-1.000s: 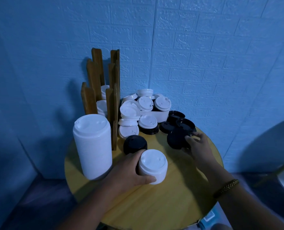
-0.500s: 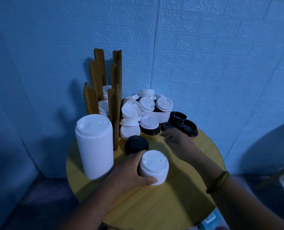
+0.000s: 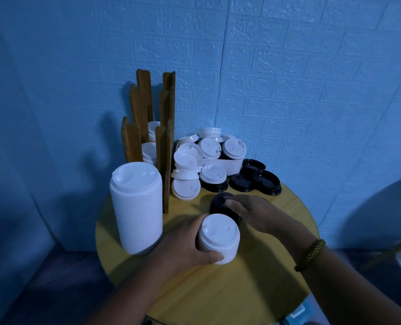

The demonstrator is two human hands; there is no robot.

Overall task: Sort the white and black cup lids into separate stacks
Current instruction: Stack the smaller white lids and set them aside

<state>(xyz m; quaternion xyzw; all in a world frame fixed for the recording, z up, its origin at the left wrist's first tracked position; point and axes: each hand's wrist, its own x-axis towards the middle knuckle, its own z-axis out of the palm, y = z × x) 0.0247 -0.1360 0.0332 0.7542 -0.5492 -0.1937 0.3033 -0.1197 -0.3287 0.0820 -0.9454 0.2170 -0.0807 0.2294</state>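
Note:
My left hand (image 3: 183, 247) grips a short stack of white lids (image 3: 219, 236) standing on the round wooden table (image 3: 220, 294). Just behind it is a short stack of black lids (image 3: 219, 202). My right hand (image 3: 258, 214) curls over that black stack and holds a black lid against its top. A tall stack of white lids (image 3: 137, 207) stands at the left. Several unsorted white lids (image 3: 187, 158) are heaped at the back, and loose black lids (image 3: 265, 181) lie upside down at the back right.
A slatted wooden lid holder (image 3: 165, 146) stands at the back left with white lids in its slots. A white tub (image 3: 225, 165) under the heap holds more lids. Blue brick-pattern walls close the corner behind the table. A pale round object (image 3: 391, 221) is at the right edge.
My right hand has carried a black lid from the loose lids at the back right leftward onto the black stack. My left hand stays on the short white stack.

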